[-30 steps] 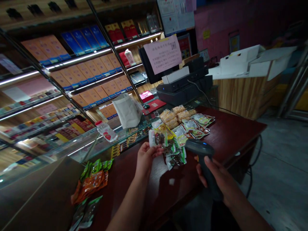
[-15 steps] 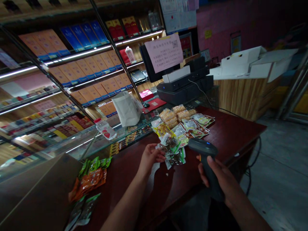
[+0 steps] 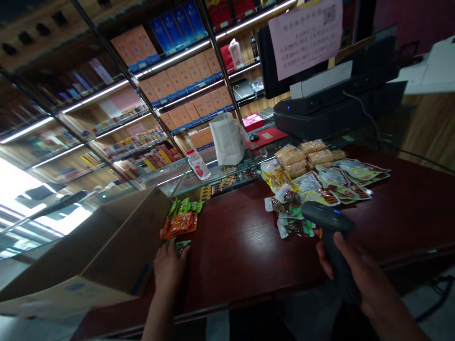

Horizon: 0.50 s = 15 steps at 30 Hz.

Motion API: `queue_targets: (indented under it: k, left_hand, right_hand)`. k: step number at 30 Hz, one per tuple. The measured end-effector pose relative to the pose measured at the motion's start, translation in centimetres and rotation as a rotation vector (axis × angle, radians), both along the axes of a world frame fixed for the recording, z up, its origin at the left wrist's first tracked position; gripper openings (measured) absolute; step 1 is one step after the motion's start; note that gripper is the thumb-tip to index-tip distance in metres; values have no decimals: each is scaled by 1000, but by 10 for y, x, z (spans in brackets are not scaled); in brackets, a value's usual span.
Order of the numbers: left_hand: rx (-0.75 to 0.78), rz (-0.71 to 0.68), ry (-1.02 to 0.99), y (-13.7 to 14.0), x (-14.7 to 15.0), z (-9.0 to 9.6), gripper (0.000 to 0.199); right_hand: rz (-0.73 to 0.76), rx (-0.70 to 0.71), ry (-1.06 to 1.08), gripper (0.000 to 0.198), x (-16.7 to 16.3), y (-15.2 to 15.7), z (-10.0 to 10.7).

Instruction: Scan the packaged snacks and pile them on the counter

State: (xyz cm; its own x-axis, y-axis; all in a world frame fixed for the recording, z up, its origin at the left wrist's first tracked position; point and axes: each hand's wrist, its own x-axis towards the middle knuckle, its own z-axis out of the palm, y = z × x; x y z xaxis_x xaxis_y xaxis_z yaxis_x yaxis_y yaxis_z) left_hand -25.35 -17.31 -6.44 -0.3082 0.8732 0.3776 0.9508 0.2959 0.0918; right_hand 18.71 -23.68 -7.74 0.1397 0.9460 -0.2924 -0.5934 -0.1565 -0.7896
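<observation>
My right hand (image 3: 350, 265) is wrapped around the handle of a dark barcode scanner (image 3: 329, 218), which has a small blue light on top. The scanner's head is beside clear packs of dark snacks (image 3: 293, 227) with green edges. My left hand (image 3: 168, 267) lies over a dark green-edged snack packet (image 3: 183, 245), thumb apart from the fingers. The hand hides most of that packet, and I see no grip on it. Just beyond are orange snack packets (image 3: 181, 223) and green snack packets (image 3: 185, 206), next to the open cardboard box (image 3: 121, 246).
Snack packs (image 3: 351, 177) and wrapped golden snacks (image 3: 302, 156) lie on the dark red table (image 3: 234, 265). A glass counter behind holds a white paper bag (image 3: 227, 139) and a red-capped bottle (image 3: 198, 165). A monitor with a pink notice (image 3: 305, 38) stands at the back right.
My left hand has left the clear snack packs and moved left to the packets by the box. The view has turned left, showing more of the box. My right hand still holds the scanner.
</observation>
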Motion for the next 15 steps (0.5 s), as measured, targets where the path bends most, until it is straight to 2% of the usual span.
queue_targets:
  k: [3,9,15]
  left_hand:
    - [-23,47,12,-4,-18,-10,58]
    - [83,89,-104,2,-30,-17,68]
    - [70,219,-188,4,-46,-18,59]
  right_hand:
    - [52,-5,2,52,-14,0,3]
    - [185,51,-25,48,-37,1,-5]
    - [289,116,-126,50,-49,11,-13]
